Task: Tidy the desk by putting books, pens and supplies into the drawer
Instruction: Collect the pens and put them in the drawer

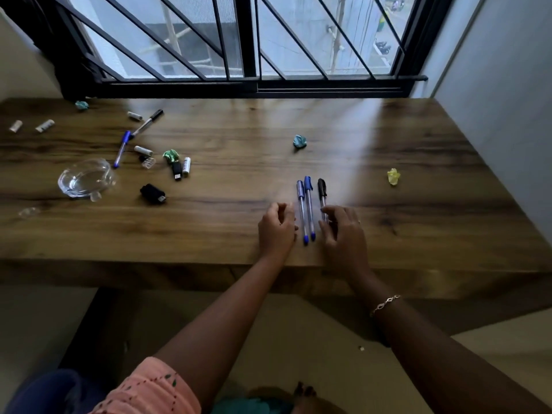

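Three pens lie side by side near the front edge of the wooden desk: two blue-capped pens and a black-capped pen. My left hand rests just left of them, its fingers loosely curled and holding nothing. On the right, my right hand touches the lower part of the black pen with its fingertips, hiding that end. At the far left lie another blue pen and a second black-capped pen. No drawer is in view.
Several small batteries, two black USB sticks, a sharpener and a glass ashtray are scattered at the left. Crumpled paper balls lie about: teal, yellow, green. A barred window backs the desk.
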{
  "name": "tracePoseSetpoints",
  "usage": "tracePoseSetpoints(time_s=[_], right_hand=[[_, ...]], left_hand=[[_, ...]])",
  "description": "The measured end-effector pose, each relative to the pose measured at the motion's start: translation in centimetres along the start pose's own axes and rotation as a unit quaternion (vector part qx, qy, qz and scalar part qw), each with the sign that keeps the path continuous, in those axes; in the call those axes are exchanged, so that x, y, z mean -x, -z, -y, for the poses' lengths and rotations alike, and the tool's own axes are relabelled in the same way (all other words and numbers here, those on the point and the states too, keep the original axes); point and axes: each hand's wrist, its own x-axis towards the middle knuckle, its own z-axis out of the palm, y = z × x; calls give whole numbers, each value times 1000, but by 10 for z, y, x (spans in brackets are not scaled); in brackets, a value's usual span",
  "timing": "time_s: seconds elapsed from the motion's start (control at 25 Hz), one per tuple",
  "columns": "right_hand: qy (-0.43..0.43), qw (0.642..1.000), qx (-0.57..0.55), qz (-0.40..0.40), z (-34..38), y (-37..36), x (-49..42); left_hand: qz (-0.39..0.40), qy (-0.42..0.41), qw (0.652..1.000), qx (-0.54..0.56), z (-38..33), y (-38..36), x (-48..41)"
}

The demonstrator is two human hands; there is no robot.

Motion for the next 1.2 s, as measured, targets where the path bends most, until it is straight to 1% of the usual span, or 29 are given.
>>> tracePoseSetpoints(time_s=[0.08,0.16,0.24,0.32,0.44,0.48,0.52,0.56,0.6,0.64,0.68,0.72,0.76,0.8,0.84,0.88,0.96,1.0,1.12,1.2], right_hand=[[-20,998,-41,-30,4,-2,10],[-61,991,-94,-66,8,-3,22],[-103,973,-187,-83,15,-1,35],[-114,953,-270,-79,21,-2,52],[-125,940,-317,-31,27,-11,84],[-149,933,-327,-6,27,-16,94],[-188,923,-335,13,27,-22,101],[-243,907,-343,22,24,-28,106],[-308,881,-359,23,20,-35,107],[-373,846,-381,19,15,-42,107],[-432,804,-408,14,10,-48,106],[-483,762,-431,11,5,-53,105],[-524,724,-447,12,-2,-57,103],[-557,691,-461,12,-9,-61,102],[-582,664,-470,7,-17,-64,100],[-599,645,-475,-1,-24,-65,99],[-608,628,-485,-26,-34,-70,97],[-602,626,-495,-40,-38,-74,96],[-588,619,-516,-73,-49,-82,93],[-597,605,-521,-82,-56,-86,92]], left_hand=[[17,14,999,43,-4,5,9],[26,14,997,68,-4,8,18],[23,12,995,101,-3,12,30],[-4,-10,993,118,3,15,50],[-44,-29,990,130,23,22,85],[-42,-12,991,126,32,23,94],[-42,33,990,129,43,23,97],[-50,98,984,138,55,21,96],[-61,180,971,145,69,19,92],[-69,269,947,163,80,19,88],[-77,348,914,195,91,21,85],[-83,411,877,234,98,24,82],[-87,453,845,271,105,27,78],[-90,477,820,304,111,29,75],[-97,488,801,333,113,30,72],[-106,497,782,361,116,29,69],[-114,502,756,406,121,26,65],[-108,495,755,416,125,24,62],[-80,460,768,439,132,12,54],[-90,442,766,457,131,6,54]])
